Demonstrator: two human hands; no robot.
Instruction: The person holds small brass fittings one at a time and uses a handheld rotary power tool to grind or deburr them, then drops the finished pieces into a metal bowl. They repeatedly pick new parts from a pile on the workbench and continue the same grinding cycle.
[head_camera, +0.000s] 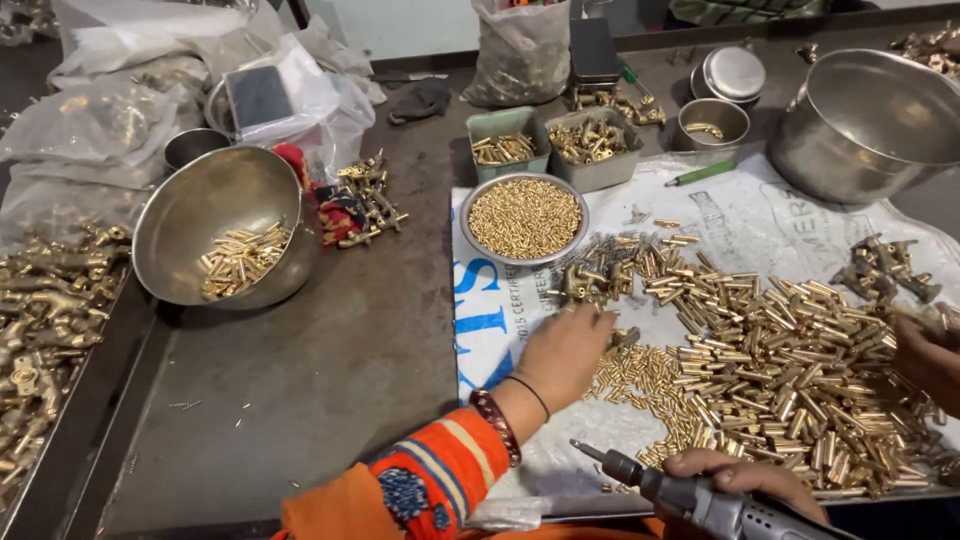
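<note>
Gripping a grey power screwdriver (700, 497) at the near edge of the worktop (330, 370), the right hand (740, 475) is wrapped around its body, bit pointing left. Reaching forward, the left hand (565, 350) lies with loosely spread fingers on small brass parts (590, 285) beside the big heap of brass pins (790, 370) on the white sack (500, 320); whether its grip holds a piece cannot be told. Another person's hand (930, 360) touches the heap from the right, and a steel bowl (225, 225) sits left.
</note>
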